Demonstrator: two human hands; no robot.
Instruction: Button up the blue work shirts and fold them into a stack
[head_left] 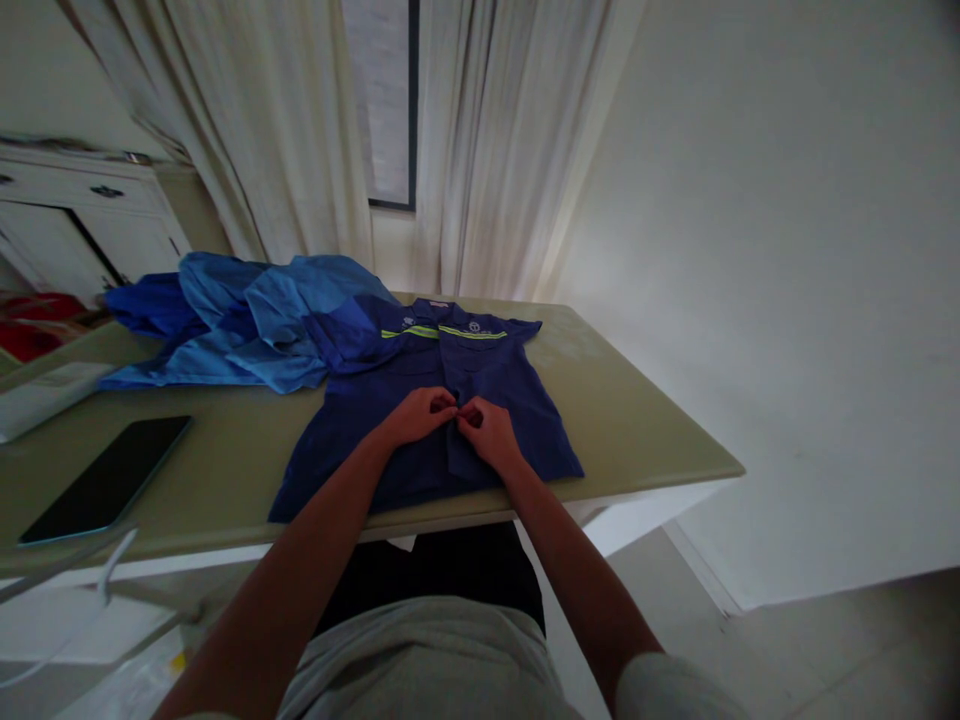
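Note:
A dark blue short-sleeved work shirt [495, 375] lies spread on the table, its collar at the far side and its hem near the front edge. Yellow-green stripes and small white emblems cross its chest. At the middle of the front placket, my left hand [421, 412] pinches the shirt's edge between thumb and fingers. My right hand [489, 430] pinches the same edge from the other side, and the fingertips of both hands meet there. Whether a button sits between them is too small to make out.
A heap of lighter blue garments [277, 310] lies at the back left, touching the shirt's left sleeve. A black tablet [109, 480] and a white box [49, 395] rest on the table's [637, 420] left part. White wall [787, 300] stands to the right; curtains [285, 130] hang behind.

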